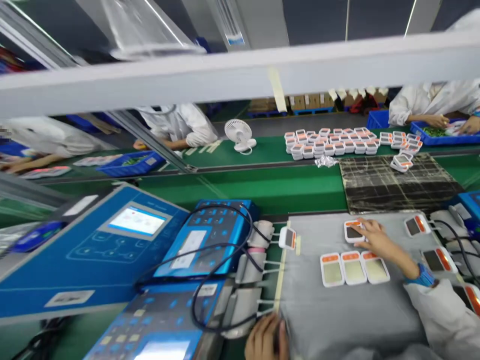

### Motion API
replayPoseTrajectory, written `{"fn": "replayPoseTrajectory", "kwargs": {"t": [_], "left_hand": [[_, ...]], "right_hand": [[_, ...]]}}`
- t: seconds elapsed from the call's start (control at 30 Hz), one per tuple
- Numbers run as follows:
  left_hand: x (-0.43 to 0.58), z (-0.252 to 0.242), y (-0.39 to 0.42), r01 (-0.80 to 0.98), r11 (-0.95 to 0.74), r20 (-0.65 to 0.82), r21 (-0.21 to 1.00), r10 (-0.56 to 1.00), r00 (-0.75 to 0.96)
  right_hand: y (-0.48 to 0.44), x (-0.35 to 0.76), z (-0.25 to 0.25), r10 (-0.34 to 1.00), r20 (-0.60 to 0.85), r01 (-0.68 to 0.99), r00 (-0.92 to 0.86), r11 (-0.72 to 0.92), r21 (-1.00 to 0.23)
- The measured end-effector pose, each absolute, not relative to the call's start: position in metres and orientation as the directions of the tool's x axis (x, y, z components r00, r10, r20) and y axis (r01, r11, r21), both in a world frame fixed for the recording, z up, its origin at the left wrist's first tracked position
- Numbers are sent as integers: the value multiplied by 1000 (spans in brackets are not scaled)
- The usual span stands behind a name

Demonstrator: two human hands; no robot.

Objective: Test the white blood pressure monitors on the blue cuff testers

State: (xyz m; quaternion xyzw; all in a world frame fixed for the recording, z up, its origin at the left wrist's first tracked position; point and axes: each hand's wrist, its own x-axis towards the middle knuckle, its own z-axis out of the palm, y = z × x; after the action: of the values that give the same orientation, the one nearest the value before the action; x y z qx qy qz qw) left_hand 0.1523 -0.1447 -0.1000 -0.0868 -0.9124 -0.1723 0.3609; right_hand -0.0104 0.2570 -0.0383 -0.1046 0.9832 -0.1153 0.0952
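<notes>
My right hand (375, 242) reaches over a grey mat (322, 320), its thumb and fingers closed on a small white electronic device with orange buttons and a dark screen (351, 233). Just below it, three similar devices with pale screens (353, 269) lie side by side. Another white device (288, 238) sits at the mat's left edge, against a pin of a grey fixture (258, 237). Along the right edge are several more, such as a dark-screened device (439, 260). At the bottom, my left hand (264, 340) has curled fingers; whatever they hold is hidden and blurred.
Blue instruments with keypads and displays (208, 235) stand on the left, black cables (195, 295) looping from them. A white shelf bar (225, 80) crosses overhead. Beyond are a patterned board (393, 182), many stacked devices (333, 142), a small fan (240, 132), blue trays (131, 162) and co-workers in white sleeves.
</notes>
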Motion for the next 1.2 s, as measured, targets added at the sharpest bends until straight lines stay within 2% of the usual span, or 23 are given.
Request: {"fn": "replayPoseTrajectory", "kwargs": {"t": [0.1,0.2,0.4,0.57,0.7,0.8,0.9,0.97,1.0,1.07,1.1,1.13,1.17,1.2], "left_hand": [[153,-87,-135,191,960,585,206,35,-810],[150,-69,-120,98,975,487,202,-13,-873],[120,-28,-98,86,976,470,198,-18,-883],[101,-3,-108,80,986,464,143,5,-886],[90,5,-127,58,991,416,118,3,-909],[71,4,-138,94,986,327,141,43,-944],[44,0,-145,194,957,222,214,146,-964],[28,-2,-148,243,936,150,255,210,-966],[22,-3,-148,255,931,113,262,233,-966],[14,-5,-147,259,931,47,256,256,-966],[12,-6,-147,257,932,25,255,259,-966],[10,-6,-147,250,933,16,259,255,-967],[10,-6,-147,238,932,20,273,241,-970],[11,-6,-147,223,929,32,296,223,-974]], "right_hand": [[280,14,-48,-209,-101,-186,-973,962,-201],[281,19,-49,-254,-71,-234,-964,947,-220],[239,6,-39,-391,6,-384,-920,899,-211],[217,-3,-44,-437,-69,-402,-897,870,-286],[215,-10,-45,-425,-50,-388,-904,863,-323],[213,-23,-33,-449,-77,-410,-890,864,-293],[203,-36,-13,-465,-168,-417,-869,872,-257],[187,-38,0,-413,-177,-350,-893,887,-302],[174,-35,4,-374,-164,-292,-913,878,-379],[143,-25,7,-303,-204,-103,-931,754,-649],[125,-18,6,-293,-276,43,-915,611,-790],[107,-10,3,-312,-368,217,-876,427,-878],[89,-3,-1,-348,-451,389,-822,235,-890],[72,3,-5,-386,-512,530,-767,67,-845]]}}
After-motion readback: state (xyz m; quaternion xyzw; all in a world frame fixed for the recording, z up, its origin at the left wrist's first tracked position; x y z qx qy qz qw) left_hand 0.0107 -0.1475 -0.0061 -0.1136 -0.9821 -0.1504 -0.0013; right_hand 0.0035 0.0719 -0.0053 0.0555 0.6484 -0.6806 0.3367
